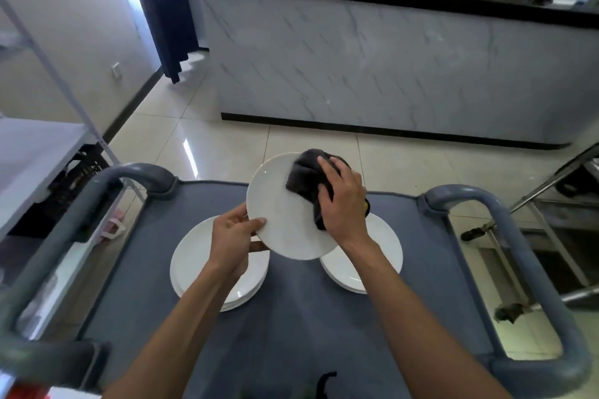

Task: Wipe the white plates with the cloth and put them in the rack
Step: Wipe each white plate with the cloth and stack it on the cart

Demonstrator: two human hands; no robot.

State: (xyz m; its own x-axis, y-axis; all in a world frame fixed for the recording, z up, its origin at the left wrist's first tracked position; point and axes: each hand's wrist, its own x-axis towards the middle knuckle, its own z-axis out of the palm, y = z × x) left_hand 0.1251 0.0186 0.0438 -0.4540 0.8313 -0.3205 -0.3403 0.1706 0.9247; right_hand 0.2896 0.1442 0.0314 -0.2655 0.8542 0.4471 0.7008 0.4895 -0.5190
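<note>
So I've got one plain glossy white plate [282, 214] tilted up above the grey cart [291, 334], my left hand [231, 244] pinching its lower-left rim with the thumb on top and fingers curled underneath, and my right hand [342, 201] bunched around a dark grey cloth [306, 178] pressed onto the plate's upper right. Under it on the cart top are two stacks of the same white plates, the left stack [194, 259] and the right stack [379, 256]. Can't tell how many are in each, the edges blur together.
</note>
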